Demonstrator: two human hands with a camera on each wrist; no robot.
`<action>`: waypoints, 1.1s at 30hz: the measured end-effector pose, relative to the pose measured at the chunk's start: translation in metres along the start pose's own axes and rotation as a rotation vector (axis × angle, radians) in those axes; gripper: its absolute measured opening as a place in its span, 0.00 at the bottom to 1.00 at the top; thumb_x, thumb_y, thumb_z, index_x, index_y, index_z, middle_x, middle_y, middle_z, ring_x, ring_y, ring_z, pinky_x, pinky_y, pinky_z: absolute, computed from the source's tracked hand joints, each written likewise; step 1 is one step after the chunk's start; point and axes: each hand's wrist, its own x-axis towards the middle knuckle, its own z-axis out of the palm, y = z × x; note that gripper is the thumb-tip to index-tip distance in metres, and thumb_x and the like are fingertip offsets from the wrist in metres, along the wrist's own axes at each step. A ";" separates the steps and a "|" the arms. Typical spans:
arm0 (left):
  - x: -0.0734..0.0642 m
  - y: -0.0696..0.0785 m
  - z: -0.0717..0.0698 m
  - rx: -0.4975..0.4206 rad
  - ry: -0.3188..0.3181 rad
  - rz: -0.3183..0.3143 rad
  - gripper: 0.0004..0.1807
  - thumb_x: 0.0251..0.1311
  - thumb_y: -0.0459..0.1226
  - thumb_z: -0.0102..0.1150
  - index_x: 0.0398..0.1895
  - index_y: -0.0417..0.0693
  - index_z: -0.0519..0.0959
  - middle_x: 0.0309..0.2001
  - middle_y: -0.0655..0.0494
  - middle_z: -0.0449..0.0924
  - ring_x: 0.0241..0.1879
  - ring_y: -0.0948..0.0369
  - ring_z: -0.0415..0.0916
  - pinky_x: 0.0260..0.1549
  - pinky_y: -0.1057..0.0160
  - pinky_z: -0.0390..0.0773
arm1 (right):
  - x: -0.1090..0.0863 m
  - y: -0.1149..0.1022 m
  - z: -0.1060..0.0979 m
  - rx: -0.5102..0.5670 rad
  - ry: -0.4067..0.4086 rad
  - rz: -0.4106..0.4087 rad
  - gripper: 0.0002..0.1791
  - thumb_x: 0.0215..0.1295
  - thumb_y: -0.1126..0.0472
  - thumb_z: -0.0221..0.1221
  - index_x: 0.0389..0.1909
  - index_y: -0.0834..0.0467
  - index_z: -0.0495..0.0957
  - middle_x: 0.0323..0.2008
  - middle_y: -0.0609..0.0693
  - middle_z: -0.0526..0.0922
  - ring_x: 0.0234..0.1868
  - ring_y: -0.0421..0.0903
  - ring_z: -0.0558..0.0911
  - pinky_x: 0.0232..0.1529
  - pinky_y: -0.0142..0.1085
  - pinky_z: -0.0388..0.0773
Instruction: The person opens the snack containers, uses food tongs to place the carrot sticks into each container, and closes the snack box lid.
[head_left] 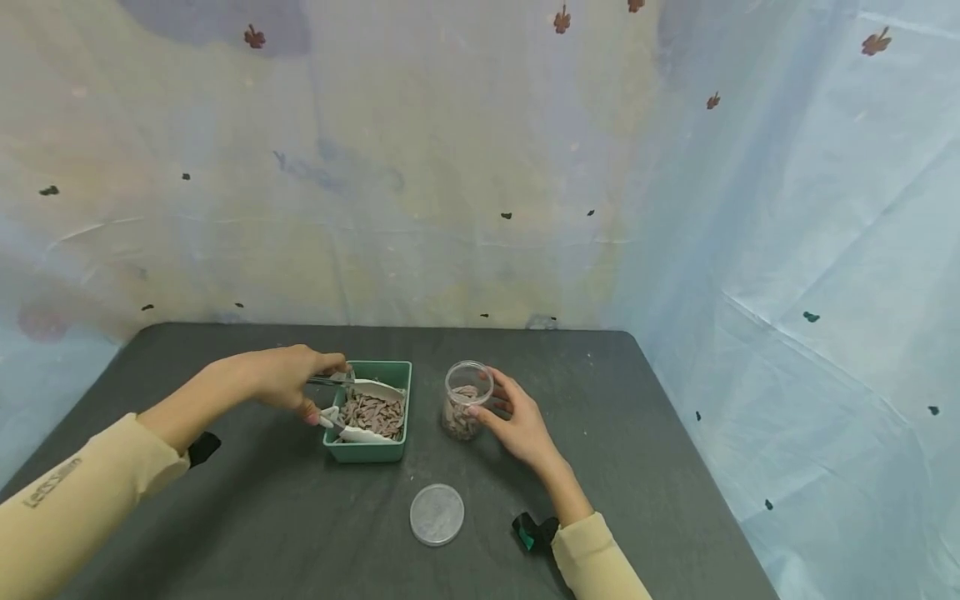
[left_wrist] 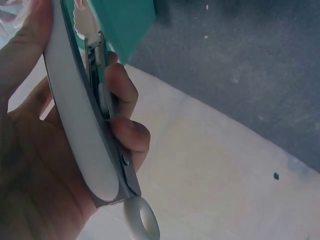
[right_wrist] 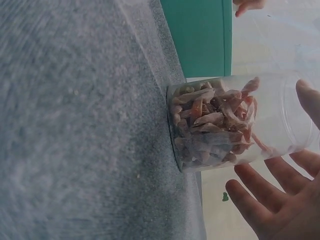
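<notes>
My left hand (head_left: 288,379) grips a pair of tongs (left_wrist: 82,115) with pale handle grips and white scoop-like ends. The tong ends are spread apart in the green tub (head_left: 365,452), over and against many brownish dried strips (head_left: 371,414). To the right of the tub, a clear plastic jar (right_wrist: 272,100) stands upright on the table, partly filled with similar strips. My right hand (head_left: 517,421) holds the jar near its rim, thumb on the near side and fingers around the right side.
A round translucent lid (head_left: 437,515) lies on the dark table (head_left: 300,525) in front of the jar. Pale plastic sheeting (head_left: 420,167) hangs behind the table and along its right side. Black straps (head_left: 534,531) sit at both wrists.
</notes>
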 end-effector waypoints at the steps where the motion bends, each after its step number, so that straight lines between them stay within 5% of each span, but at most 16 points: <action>1: -0.001 0.000 0.002 -0.004 0.004 0.002 0.42 0.57 0.47 0.79 0.70 0.43 0.70 0.67 0.38 0.75 0.64 0.40 0.76 0.51 0.42 0.81 | 0.000 0.001 0.000 -0.003 -0.004 0.000 0.39 0.71 0.53 0.68 0.79 0.56 0.63 0.70 0.63 0.72 0.68 0.64 0.76 0.64 0.57 0.76; 8: 0.000 0.004 0.014 0.036 0.081 0.041 0.33 0.61 0.41 0.76 0.68 0.49 0.73 0.69 0.47 0.76 0.64 0.43 0.77 0.43 0.50 0.81 | -0.003 0.002 -0.006 -0.015 0.028 0.022 0.40 0.69 0.55 0.70 0.79 0.53 0.64 0.71 0.61 0.72 0.68 0.60 0.77 0.64 0.55 0.76; 16: -0.003 0.011 0.023 0.104 0.155 0.033 0.30 0.63 0.37 0.73 0.68 0.48 0.75 0.66 0.48 0.78 0.56 0.47 0.82 0.27 0.62 0.69 | -0.004 0.006 -0.007 -0.030 0.024 0.014 0.39 0.70 0.55 0.69 0.78 0.53 0.65 0.71 0.61 0.72 0.67 0.61 0.77 0.62 0.56 0.77; 23: -0.010 0.008 0.028 0.137 0.225 0.021 0.28 0.64 0.41 0.73 0.67 0.52 0.77 0.62 0.52 0.82 0.42 0.60 0.83 0.26 0.63 0.69 | -0.004 0.007 -0.002 -0.019 0.021 0.004 0.39 0.69 0.57 0.69 0.78 0.55 0.65 0.70 0.62 0.73 0.67 0.64 0.77 0.62 0.57 0.77; 33: -0.025 0.001 0.022 0.105 0.283 0.001 0.26 0.61 0.48 0.74 0.63 0.57 0.80 0.55 0.57 0.86 0.48 0.53 0.85 0.34 0.55 0.81 | 0.000 0.002 0.002 -0.029 0.014 0.017 0.40 0.69 0.55 0.69 0.79 0.52 0.65 0.71 0.56 0.73 0.67 0.60 0.77 0.63 0.55 0.77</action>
